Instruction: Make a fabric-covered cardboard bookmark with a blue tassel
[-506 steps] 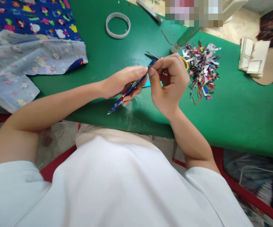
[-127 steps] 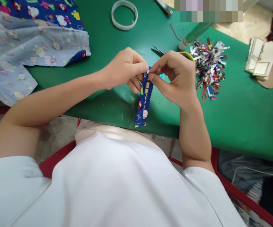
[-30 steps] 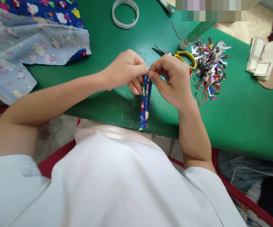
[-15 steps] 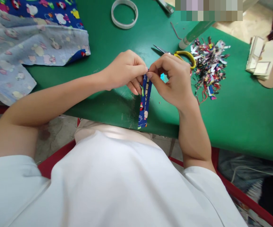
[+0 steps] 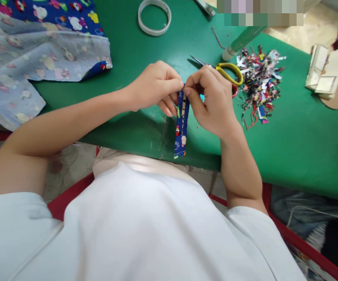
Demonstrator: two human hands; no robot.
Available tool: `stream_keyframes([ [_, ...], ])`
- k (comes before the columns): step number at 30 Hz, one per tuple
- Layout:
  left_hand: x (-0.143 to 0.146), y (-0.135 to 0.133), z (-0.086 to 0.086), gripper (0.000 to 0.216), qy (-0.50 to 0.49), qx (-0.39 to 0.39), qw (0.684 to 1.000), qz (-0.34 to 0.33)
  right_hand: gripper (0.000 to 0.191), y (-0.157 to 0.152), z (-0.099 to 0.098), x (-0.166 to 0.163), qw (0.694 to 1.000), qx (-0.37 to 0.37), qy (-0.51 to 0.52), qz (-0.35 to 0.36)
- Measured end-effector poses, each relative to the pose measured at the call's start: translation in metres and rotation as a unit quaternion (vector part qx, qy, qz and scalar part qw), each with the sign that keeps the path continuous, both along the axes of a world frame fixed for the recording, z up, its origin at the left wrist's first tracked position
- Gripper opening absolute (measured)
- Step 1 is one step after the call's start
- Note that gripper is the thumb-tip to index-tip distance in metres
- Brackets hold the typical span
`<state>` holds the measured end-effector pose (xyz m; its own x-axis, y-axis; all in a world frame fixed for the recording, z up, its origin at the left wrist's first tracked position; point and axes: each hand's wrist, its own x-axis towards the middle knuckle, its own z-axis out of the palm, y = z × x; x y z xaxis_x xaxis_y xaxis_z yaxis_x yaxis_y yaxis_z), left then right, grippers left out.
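A narrow blue fabric strip (image 5: 181, 130) with cartoon prints hangs down toward the near edge of the green table (image 5: 288, 140). My left hand (image 5: 154, 86) pinches its top end from the left with closed fingers. My right hand (image 5: 212, 100) pinches the same top end from the right, thumb and forefinger pressed together. Both hands meet above the table, fingertip to fingertip. Yellow-handled scissors (image 5: 226, 72) lie on the table just behind my right hand.
A large piece of blue cartoon-print cloth (image 5: 34, 43) lies at the far left, its pale underside turned up. A white tape ring (image 5: 154, 17) sits at the back. A heap of coloured cuttings (image 5: 259, 84) lies right of the scissors, and folded card pieces (image 5: 325, 72) lie far right.
The strip has shifted a little and hangs slightly lower and straighter. My right hand has dropped a bit, showing more of the scissors' handle. Both pinches hold.
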<state>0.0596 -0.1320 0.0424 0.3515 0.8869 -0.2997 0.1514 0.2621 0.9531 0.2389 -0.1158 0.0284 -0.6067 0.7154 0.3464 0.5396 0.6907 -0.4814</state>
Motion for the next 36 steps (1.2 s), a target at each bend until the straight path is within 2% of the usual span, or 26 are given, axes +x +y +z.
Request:
stream_keyframes([
  [7,-0.0009,0.001,0.0002,0.021,0.002,0.007,1.0,-0.003,0.014,0.0031,-0.0022,0.0022,1.0,0.019,0.014,-0.009],
  [18,-0.0013,0.0006,-0.0007,0.022,-0.01,0.01,1.0,0.002,0.025,0.0026,-0.0033,-0.0003,0.999,0.004,0.047,-0.014],
  [26,-0.0014,0.0007,-0.0015,0.023,-0.021,0.001,1.0,-0.005,0.027,0.0028,-0.0031,-0.0008,0.999,-0.016,0.052,-0.005],
  [32,-0.0014,0.0001,-0.0005,0.023,-0.021,0.01,1.0,-0.007,0.03,0.0029,0.0005,-0.0004,0.999,-0.037,0.024,-0.031],
  [36,-0.0009,-0.0003,0.0005,0.024,-0.026,0.007,1.0,-0.004,0.028,0.0008,0.0021,-0.0005,0.998,-0.031,0.046,-0.018],
])
